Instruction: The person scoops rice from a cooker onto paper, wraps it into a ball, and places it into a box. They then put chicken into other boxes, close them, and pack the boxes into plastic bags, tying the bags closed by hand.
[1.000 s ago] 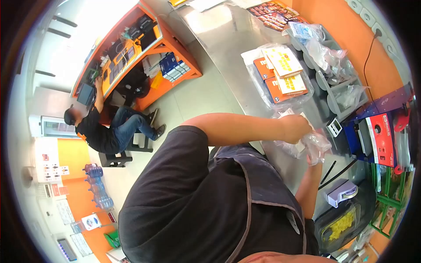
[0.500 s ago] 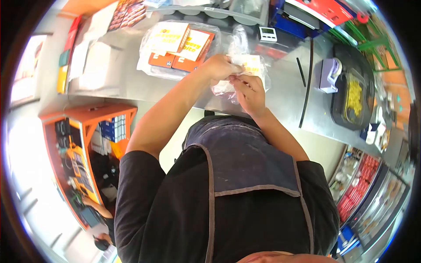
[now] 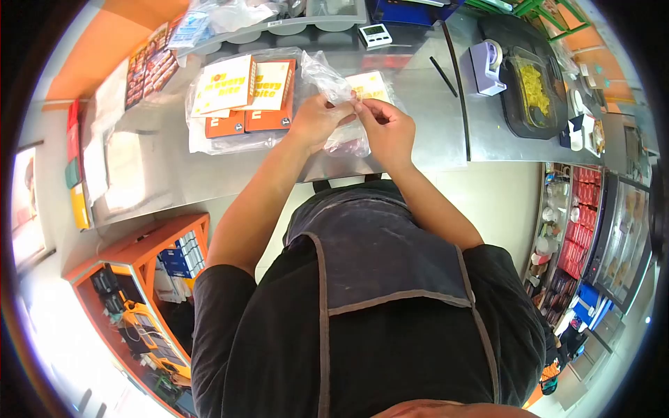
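Both hands meet over the steel counter at a clear plastic bag, whose crumpled mouth rises between them. My left hand is closed on the bag's gathered plastic, thumb and fingers pinched. My right hand pinches the same plastic, its fingertips touching the left ones. Within the bag, a white box with yellow lettering shows behind the fingers; its near part is hidden by the hands. Left of them, white and orange boxes with similar lettering lie stacked in another clear bag.
A small digital timer stands behind the bag. A grey tray lies along the back. Rightward are a black stick, a purple tape dispenser and a container of yellow food. An orange shelf stands below left.
The view has turned, shifting the counter left and down. My hands have drawn up the bag's plastic, which now stands taller between them, and they remain pinched together.
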Demonstrator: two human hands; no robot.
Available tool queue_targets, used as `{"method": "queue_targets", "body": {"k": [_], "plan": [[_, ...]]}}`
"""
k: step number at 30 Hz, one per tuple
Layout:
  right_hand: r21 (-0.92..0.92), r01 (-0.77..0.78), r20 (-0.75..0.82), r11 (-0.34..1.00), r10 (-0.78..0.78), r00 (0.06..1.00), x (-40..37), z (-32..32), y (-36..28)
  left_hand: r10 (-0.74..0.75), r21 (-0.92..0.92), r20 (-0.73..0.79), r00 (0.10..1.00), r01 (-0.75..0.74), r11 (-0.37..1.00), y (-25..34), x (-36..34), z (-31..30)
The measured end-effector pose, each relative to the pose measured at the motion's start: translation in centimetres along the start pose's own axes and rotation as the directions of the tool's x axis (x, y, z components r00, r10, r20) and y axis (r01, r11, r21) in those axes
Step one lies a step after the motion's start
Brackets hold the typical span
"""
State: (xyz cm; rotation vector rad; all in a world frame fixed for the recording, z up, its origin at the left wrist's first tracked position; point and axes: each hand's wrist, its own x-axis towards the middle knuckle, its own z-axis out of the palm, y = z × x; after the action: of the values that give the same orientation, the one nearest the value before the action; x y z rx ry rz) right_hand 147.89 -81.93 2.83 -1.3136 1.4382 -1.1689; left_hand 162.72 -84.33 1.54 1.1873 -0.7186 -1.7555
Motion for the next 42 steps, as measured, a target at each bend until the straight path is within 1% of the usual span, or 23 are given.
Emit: {"method": "queue_targets", "body": {"k": [1,5,7,11,14,16,20,23,25,29,31,35,37,38,40,41,42], "plan": [[-0.039,-0.018,0.02,0.999,0.019,1.0,0.0,-0.1,-0.4,-0.007,-0.029,-0.009,1.0,0.006,1.0,0.1,-0.2,0.1],[-0.029,-0.026,0.035,0.999,0.027,0.999,0.0,-0.4,-0.7,0.019,-0.043,-0.019,1.0,-0.02,0.999,-0.2,-0.1,0.1],[-0.05,-0.004,0.027,0.999,0.005,1.0,-0.1,-0.5,-0.5,0.056,0.005,-0.016,0.998,-0.056,0.998,-0.5,0.1,0.0],[-0.093,-0.002,0.036,0.996,0.006,0.999,-0.1,-0.8,-0.5,0.053,-0.013,-0.038,0.998,-0.053,0.998,-0.5,0.1,0.3],[-0.088,0.019,0.043,0.996,-0.015,0.999,-0.1,-0.9,-0.3,0.052,0.036,-0.039,0.998,-0.051,0.998,-0.8,0.3,0.0],[-0.105,0.043,0.042,0.994,-0.039,0.998,0.0,-0.9,-0.5,0.018,0.056,-0.021,1.0,-0.017,0.998,-0.8,0.3,-0.2],[-0.124,0.045,0.058,0.991,-0.038,0.998,0.2,-1.2,-0.9,0.045,0.067,-0.007,0.999,-0.044,0.997,-0.6,0.0,0.1],[-0.155,0.051,0.117,0.987,-0.033,0.993,0.6,-1.6,-1.2,0.028,0.057,-0.031,0.999,-0.027,0.998,-0.5,-0.5,0.5],[-0.203,0.074,0.168,0.976,-0.039,0.985,0.8,-1.8,-1.1,0.087,-0.041,-0.081,0.993,-0.09,0.995,-0.7,-0.5,0.8],[-0.189,0.11,0.193,0.976,-0.073,0.978,1.2,-1.9,-1.0,0.097,-0.07,-0.093,0.991,-0.104,0.992,-1.1,-0.4,0.9],[-0.131,0.059,0.157,0.99,-0.038,0.987,1.6,-1.8,-0.6,0.079,0.084,-0.105,0.991,-0.07,0.994,-0.9,-0.6,1.0],[-0.14,0.033,0.147,0.99,-0.012,0.989,1.9,-1.8,-0.3,0.133,0.111,-0.169,0.976,-0.116,0.987,-1.5,-0.8,1.8],[-0.169,0.081,0.11,0.982,-0.063,0.992,2.1,-1.8,-0.5,0.164,0.234,-0.2,0.966,-0.115,0.965,-1.4,-1.1,2.2],[-0.167,0.079,0.111,0.983,-0.06,0.992,2.2,-1.8,-0.6,0.161,0.234,-0.203,0.966,-0.112,0.966,-1.6,-1.0,2.2],[-0.177,0.133,0.176,0.975,-0.102,0.979,2.5,-1.8,-0.6,0.202,0.315,-0.249,0.947,-0.118,0.942,-1.6,-0.9,2.3],[-0.176,0.131,0.176,0.976,-0.1,0.979,2.6,-1.9,-0.5,0.2,0.316,-0.25,0.947,-0.115,0.942,-1.5,-1.1,2.6],[-0.205,0.177,0.2,0.963,-0.135,0.97,2.7,-2.1,-0.5,0.275,0.386,-0.295,0.915,-0.149,0.911,-1.3,-1.4,3.1]]}}
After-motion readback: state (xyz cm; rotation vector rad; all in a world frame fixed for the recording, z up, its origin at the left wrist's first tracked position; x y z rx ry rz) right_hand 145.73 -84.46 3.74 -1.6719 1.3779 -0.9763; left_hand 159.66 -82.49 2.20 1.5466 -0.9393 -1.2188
